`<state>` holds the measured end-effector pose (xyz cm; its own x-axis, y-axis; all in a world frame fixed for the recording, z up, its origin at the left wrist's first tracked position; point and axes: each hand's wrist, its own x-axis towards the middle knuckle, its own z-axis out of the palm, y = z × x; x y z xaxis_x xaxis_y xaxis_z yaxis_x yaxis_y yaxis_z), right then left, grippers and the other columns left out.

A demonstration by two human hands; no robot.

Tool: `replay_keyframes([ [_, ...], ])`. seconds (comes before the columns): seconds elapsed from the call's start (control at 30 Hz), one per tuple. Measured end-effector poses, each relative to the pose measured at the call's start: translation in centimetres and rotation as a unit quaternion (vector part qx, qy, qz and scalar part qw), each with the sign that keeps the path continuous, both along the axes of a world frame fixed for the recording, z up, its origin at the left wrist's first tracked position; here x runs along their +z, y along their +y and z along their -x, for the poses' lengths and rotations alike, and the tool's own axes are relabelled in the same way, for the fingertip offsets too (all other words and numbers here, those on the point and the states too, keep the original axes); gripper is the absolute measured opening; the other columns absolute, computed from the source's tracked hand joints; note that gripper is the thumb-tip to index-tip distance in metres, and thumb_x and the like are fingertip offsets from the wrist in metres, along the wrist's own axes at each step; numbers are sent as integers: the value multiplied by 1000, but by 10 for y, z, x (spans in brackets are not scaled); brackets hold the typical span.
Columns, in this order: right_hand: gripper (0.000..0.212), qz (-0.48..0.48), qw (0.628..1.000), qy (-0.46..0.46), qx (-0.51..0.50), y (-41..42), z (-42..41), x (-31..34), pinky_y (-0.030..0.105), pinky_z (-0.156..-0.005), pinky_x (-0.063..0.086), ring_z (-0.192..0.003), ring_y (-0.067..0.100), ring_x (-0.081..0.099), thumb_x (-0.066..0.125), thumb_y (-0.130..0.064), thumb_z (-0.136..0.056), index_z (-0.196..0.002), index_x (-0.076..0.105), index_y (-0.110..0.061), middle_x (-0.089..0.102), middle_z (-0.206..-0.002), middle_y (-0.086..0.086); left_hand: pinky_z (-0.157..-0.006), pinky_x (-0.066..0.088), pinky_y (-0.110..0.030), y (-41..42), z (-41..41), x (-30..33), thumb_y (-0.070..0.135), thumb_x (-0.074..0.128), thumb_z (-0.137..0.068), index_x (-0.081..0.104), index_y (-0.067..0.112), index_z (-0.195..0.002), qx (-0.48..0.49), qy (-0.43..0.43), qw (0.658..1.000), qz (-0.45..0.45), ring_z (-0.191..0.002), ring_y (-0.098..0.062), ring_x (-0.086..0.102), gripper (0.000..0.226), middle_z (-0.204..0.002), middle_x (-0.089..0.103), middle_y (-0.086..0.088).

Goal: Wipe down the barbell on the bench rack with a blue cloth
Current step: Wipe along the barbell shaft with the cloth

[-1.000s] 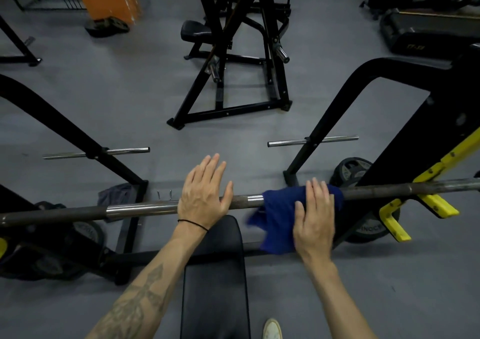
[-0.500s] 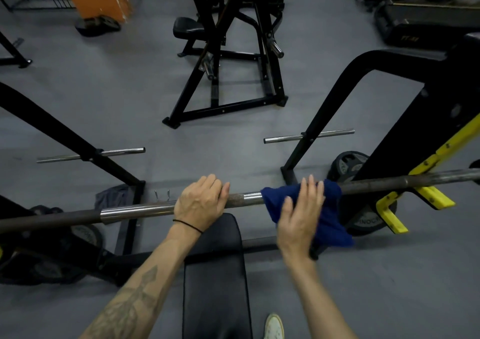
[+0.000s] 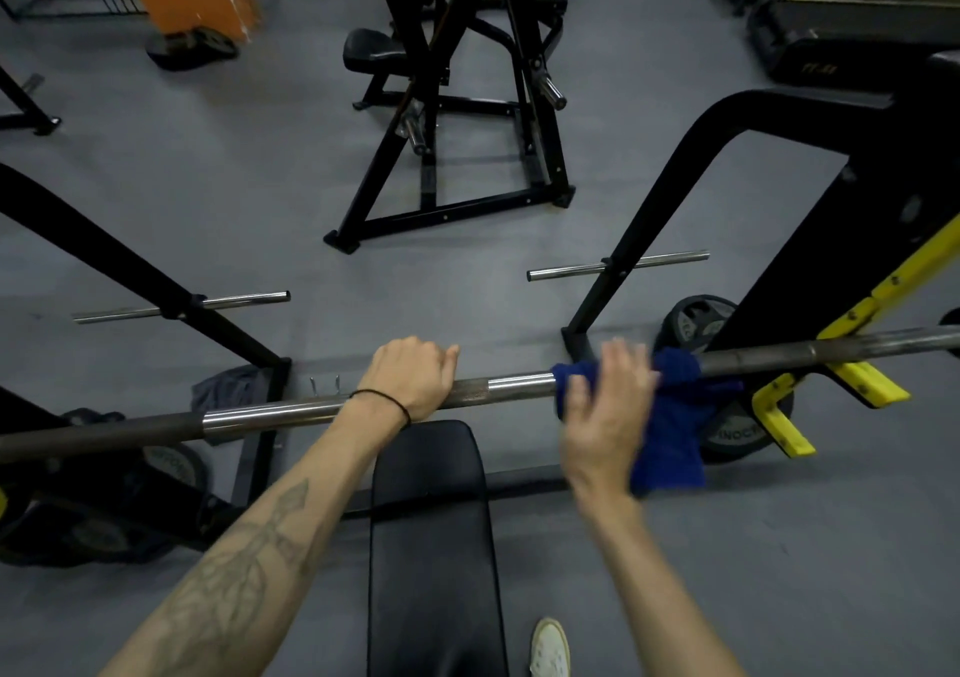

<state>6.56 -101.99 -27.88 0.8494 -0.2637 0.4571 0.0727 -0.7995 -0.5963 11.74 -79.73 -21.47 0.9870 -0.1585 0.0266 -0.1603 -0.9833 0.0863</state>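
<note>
The barbell is lying across the rack, just beyond the head end of the black bench pad, and we are taking that pad as our landmark. We are curling our left hand over the bar directly beyond the pad, fingers wrapped over the top; we judge this grip is keeping the bar from rolling in its cradle while the other side is being rubbed. To the right of the pad, our right hand is pressing the blue cloth against the bar with fingers spread and fairly straight. The hand is blurred, so we cannot tell whether the thumb is hooking under the bar. The cloth is draping over the bar and hanging down toward the floor, which lets it cover the top and near side at once. Further right of the pad, the bar is resting on a yellow hook of the rack. Beneath that hook a weight plate is leaning, and we are reading raised letters on it that look like "INOC", the rest being hidden. A dark machine far beyond the pad, toward the upper right, is carrying pale lettering too small to read.
</note>
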Motion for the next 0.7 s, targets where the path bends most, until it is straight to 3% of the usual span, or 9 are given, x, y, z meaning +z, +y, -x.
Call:
replay_keyframes([
  [0.07,61,-2,994,17,106,67,18,4,51,-127,15,-156,27,21,44,-37,-105,-155,38,-1,36,-162,12,-79,44,-41,-2,-6,3,40,33,-109,63,7,-80,26,63,997,27,-100,-45,63,53,-101,69,-26],
  [0.1,62,34,984,21,172,86,29,3,48,-128,13,-157,24,19,41,-40,-106,-156,35,-3,32,-165,11,-78,46,-42,-4,-6,2,40,35,-108,67,4,-81,31,48,998,31,-98,-45,64,55,-99,70,-26],
  [0.2,58,158,949,-26,272,57,22,-3,45,-126,23,-155,23,27,38,-40,-109,-155,40,-4,34,-164,10,-51,49,-39,-1,7,-12,38,39,-103,67,3,-60,34,-104,994,22,-55,-41,65,62,-61,66,-21],
  [0.27,55,186,955,-36,230,11,8,-5,47,-123,28,-152,25,33,37,-38,-109,-153,44,-5,38,-162,11,-37,40,-32,4,21,-24,38,41,-102,58,10,-51,48,-197,979,34,-38,-33,55,60,-48,57,-13],
  [0.37,57,109,991,-5,81,-28,4,-2,48,-127,20,-152,28,32,33,-39,-109,-151,45,-3,40,-160,11,-39,36,-34,2,34,-32,37,37,-108,52,16,-58,24,-244,968,59,-41,-27,48,56,-52,52,-4],
  [0.47,58,-8,1000,25,1,30,8,3,45,-129,7,-156,27,21,40,-38,-106,-151,44,-1,39,-161,12,-43,35,-36,-4,30,-28,32,45,-102,51,17,-63,17,-261,963,65,-47,-25,47,42,-59,49,-2],
  [0.53,61,-2,994,23,104,71,21,5,44,-129,5,-157,26,18,43,-39,-105,-154,39,-2,35,-163,11,-45,37,-37,-4,30,-29,32,47,-101,52,17,-67,12,-260,964,60,-53,-26,50,37,-63,51,-3],
  [0.6,62,98,967,10,233,67,32,-2,45,-128,13,-156,25,21,43,-41,-106,-156,37,-4,32,-165,10,-48,40,-37,0,32,-30,33,48,-100,56,17,-71,3,-259,964,66,-57,-25,52,34,-68,54,-3],
  [0.7,57,210,941,-24,263,-5,14,-3,48,-124,26,-153,25,29,43,-37,-106,-155,41,-6,35,-164,10,-51,44,-37,2,32,-31,37,46,-101,60,16,-80,10,-248,965,78,-63,-22,53,32,-74,55,-2],
])
